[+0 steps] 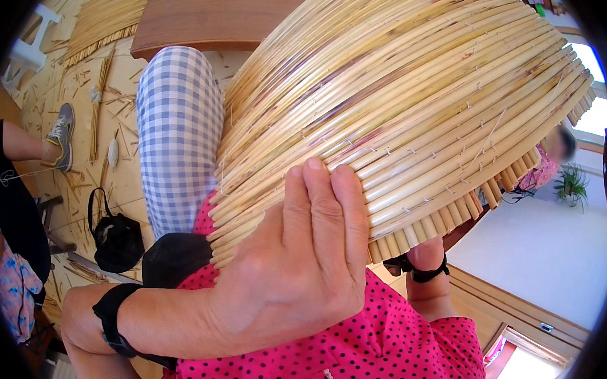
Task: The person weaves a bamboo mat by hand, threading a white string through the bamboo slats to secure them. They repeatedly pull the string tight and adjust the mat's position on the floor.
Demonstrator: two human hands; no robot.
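A large mat of pale yellow reeds (395, 109), stitched in rows with thin white thread, lies tilted across my lap and fills the middle of the view. My left hand (300, 251) grips its near edge. Its fingers press flat on the reeds, pointing away from me, and the thumb is hidden. Cut reed ends line the mat's right side. A loose thread (487, 139) lies on the surface there. My right forearm (429, 293), with a black band at the wrist, reaches up beneath the mat's right edge. The mat hides the fingers of my right hand.
A brown wooden table (212, 19) stands beyond my checked-trousered knee. Another reed mat (106, 21), reed scraps and a black bag (116, 233) lie on the floor at left. A person's sneaker (62, 137) is at far left; another person in pink (544, 170) shows at right.
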